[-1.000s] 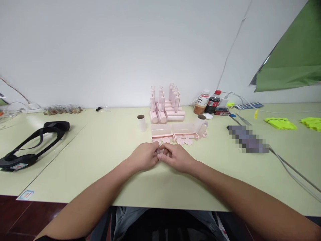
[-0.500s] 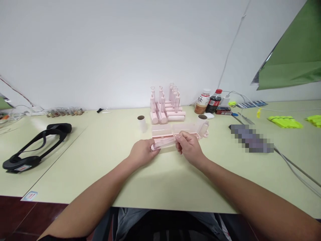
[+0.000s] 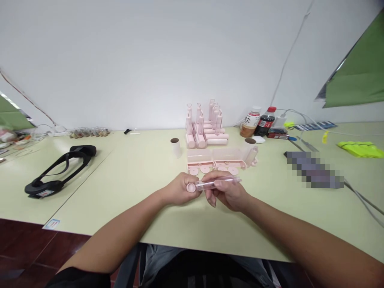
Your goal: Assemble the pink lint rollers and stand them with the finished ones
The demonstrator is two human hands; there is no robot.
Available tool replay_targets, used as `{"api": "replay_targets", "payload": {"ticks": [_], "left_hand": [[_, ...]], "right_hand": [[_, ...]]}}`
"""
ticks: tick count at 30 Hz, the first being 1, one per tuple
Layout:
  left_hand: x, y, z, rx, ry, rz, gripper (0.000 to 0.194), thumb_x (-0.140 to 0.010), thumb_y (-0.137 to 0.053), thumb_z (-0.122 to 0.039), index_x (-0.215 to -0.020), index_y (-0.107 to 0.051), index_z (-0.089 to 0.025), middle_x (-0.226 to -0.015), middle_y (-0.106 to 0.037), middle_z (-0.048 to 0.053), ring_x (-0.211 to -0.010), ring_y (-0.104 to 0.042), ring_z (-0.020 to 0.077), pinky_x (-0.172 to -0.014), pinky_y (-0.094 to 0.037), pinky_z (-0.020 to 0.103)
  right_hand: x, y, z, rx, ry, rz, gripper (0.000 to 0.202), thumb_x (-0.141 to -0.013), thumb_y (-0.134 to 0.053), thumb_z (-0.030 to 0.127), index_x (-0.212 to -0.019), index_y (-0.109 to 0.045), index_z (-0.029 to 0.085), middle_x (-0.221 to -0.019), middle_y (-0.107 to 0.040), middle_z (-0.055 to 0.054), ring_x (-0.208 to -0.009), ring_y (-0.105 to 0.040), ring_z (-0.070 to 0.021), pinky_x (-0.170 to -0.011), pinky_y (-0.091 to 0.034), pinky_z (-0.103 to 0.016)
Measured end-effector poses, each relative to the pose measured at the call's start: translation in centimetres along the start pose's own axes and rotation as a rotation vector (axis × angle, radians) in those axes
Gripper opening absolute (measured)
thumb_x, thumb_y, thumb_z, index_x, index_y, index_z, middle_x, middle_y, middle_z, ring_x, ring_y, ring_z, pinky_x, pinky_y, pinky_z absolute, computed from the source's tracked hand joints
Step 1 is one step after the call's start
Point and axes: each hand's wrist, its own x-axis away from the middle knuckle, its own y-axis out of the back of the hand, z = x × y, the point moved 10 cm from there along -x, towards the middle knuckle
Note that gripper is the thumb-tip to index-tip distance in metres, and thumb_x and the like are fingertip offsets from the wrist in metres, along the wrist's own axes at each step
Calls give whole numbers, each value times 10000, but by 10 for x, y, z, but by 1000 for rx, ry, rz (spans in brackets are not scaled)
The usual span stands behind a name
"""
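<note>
Low over the table, my right hand is closed around a slim clear pinkish tube, which lies nearly level. My left hand pinches a small pale pink cap, its hollow round end facing me. The cap sits right at the tube's left end, at an angle to it. Just beyond my hands stand two open pink cases with clear raised lids. Several flat pink discs lie in front of them, partly covered by my right hand.
Behind the cases are stacked pink cylinders and upright clear tubes with heart-shaped tops. Two paper rolls flank the cases. Bottles stand at back right, a blurred-out object lies right, a black headset left.
The tube has shifted rightward within my hands, and the cap in my left hand now shows its hollow end. My right hand has turned and wraps the tube. The view has swung slightly left.
</note>
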Motion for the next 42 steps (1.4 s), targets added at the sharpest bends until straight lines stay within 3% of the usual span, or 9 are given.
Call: {"api": "replay_targets", "payload": {"ticks": [2,8,15,19,22,26,31,37,42], "left_hand": [[-1,-3,-3,56,-49,27,296,-859,-562,-437,-764,-679,-182,-715,-708,43,-732,-668,185,-680,-503,275],[-7,9,27,-43,95,-74,282,-757,-669,-443,-835,-537,-206,-694,-587,-28,-670,-542,145,-607,-430,255],[-3,24,27,45,32,-141,185,-913,-414,-393,-873,-414,-213,-735,-482,-42,-660,-424,120,-634,-383,257],[-4,33,26,218,9,-210,304,-860,-555,-484,-881,-491,-187,-713,-511,-34,-605,-420,96,-590,-369,235],[-5,42,30,272,33,-251,333,-774,-663,-474,-873,-571,-170,-661,-517,-40,-561,-420,83,-549,-340,222],[-4,59,56,43,214,-256,247,-737,-668,-362,-909,-654,-185,-563,-441,-68,-519,-412,93,-515,-312,221],[1,80,103,-286,454,-254,159,-699,-598,-192,-848,-654,-189,-748,-645,4,-669,-579,158,-605,-405,252],[-11,77,119,-319,432,-274,164,-728,-603,-228,-884,-650,-216,-771,-669,10,-718,-613,194,-630,-411,276],[-22,79,117,-316,417,-380,413,-776,-576,-204,-1185,-521,-218,-868,-686,25,-764,-619,200,-676,-427,292]], "right_hand": [[1,2,5,-21,15,-16,406,-756,-694,513,-979,-667,175,-608,-656,-11,-423,-556,-140,-408,-455,-279],[-4,23,3,254,-7,-183,394,-779,-703,386,-1103,-595,188,-567,-552,59,-473,-529,-123,-491,-482,-281],[-7,34,12,767,64,-259,220,-859,-581,391,-794,-548,183,-684,-540,15,-590,-486,-123,-548,-390,-257],[-8,23,7,968,6,-151,169,-855,-560,306,-751,-486,194,-663,-495,43,-604,-449,-117,-574,-330,-247],[-10,17,-3,994,-52,-67,180,-858,-569,335,-765,-518,190,-668,-499,43,-614,-449,-118,-582,-310,-245],[-11,22,-13,969,-104,-70,244,-861,-582,397,-750,-547,182,-687,-506,33,-639,-442,-122,-601,-303,-249],[-12,25,-19,963,-120,-55,252,-857,-596,416,-765,-595,180,-719,-539,20,-665,-454,-128,-620,-305,-258],[-12,24,-23,960,-140,-26,234,-858,-604,415,-834,-634,185,-732,-563,19,-661,-464,-123,-610,-308,-254],[-13,25,-26,953,-152,-24,241,-858,-605,421,-821,-621,183,-736,-553,21,-666,-465,-121,-607,-317,-251]]}}
